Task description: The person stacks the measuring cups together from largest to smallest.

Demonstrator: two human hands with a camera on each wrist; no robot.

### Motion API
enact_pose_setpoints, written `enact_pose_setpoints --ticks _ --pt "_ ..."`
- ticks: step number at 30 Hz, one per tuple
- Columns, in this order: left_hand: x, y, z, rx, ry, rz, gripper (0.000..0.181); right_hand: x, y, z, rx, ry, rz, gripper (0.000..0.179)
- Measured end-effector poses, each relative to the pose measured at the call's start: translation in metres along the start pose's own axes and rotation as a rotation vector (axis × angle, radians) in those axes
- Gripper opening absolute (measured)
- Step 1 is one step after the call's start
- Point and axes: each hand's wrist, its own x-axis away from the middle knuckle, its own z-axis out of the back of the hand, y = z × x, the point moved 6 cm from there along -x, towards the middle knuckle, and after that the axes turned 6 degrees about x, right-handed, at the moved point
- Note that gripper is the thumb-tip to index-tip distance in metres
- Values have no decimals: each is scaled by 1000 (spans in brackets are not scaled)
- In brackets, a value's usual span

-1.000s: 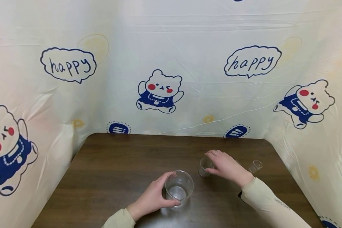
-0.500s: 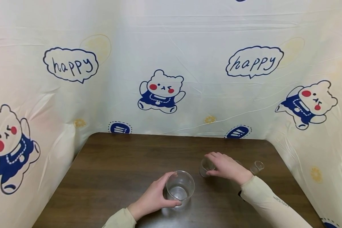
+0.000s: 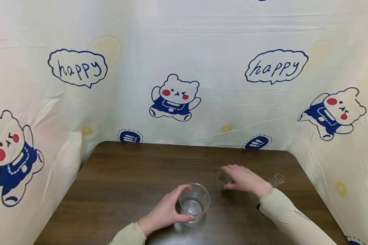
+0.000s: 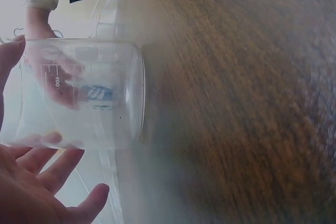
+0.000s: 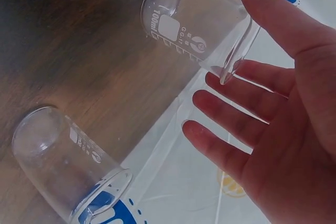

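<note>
My left hand holds a large clear glass beaker around its side, thumb in front and fingers behind. In the left wrist view the large beaker stands upright on the table and shows a 400 mark. Farther right, my right hand grips a smaller beaker near its rim between thumb and fingers. The right wrist view shows this beaker marked 100ml, its base at the tabletop, with the other fingers spread beside it. Both beakers look to hold nothing.
Another small glass vessel stands to the right, behind the right forearm. In the right wrist view another beaker stands beside the gripped one. The dark wooden table is bordered by a patterned cloth at the back and sides.
The head view has drifted slightly, shifting the backdrop to the right. Both hands keep their hold on the beakers, which stay in place on the table.
</note>
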Motion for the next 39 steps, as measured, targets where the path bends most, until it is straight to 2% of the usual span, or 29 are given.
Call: enact_pose_setpoints --ticks 25,39 --pt "1 0 0 -7 -3 18 88 -1 3 -3 -16 -24 21 65" --pt "1 0 0 -18 -1 20 88 -3 2 -1 1 -6 39 57"
